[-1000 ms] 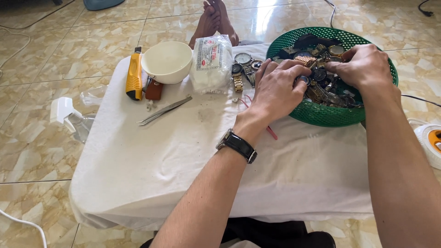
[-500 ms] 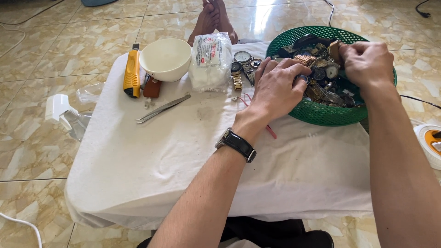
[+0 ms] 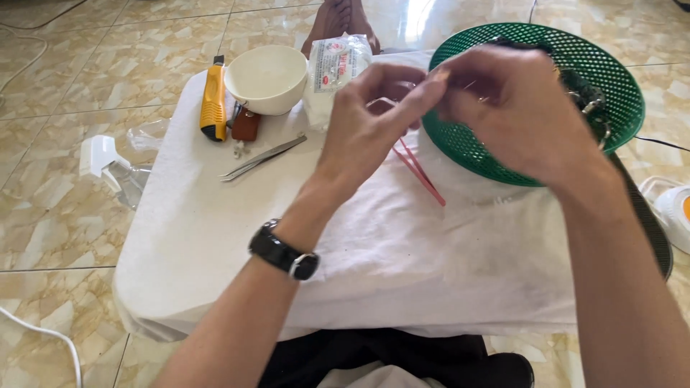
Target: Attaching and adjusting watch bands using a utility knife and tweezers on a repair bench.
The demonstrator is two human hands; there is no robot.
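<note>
My left hand [image 3: 374, 118], with a black wristwatch [image 3: 282, 251] on its wrist, and my right hand [image 3: 521, 108] meet fingertip to fingertip above the white cloth, at the near-left rim of the green mesh basket [image 3: 618, 86]. Both pinch a small metal piece that the fingers almost wholly hide. Small dark and metal parts lie in the basket behind my right hand. A thin red tweezer-like tool [image 3: 420, 176] lies on the cloth under my hands.
On the cloth-covered low table [image 3: 359, 244] are a white bowl [image 3: 266, 75], a yellow utility knife [image 3: 213, 100], a small brown item [image 3: 246, 126], steel tweezers [image 3: 262, 158] and a plastic packet [image 3: 334, 65]. A spray bottle [image 3: 108, 165] lies on the tiled floor. Another person's feet [image 3: 341, 18] are beyond the table.
Both hands have left the basket's contents and come together in front of its rim, raised nearer the camera. The view has shifted closer to the table.
</note>
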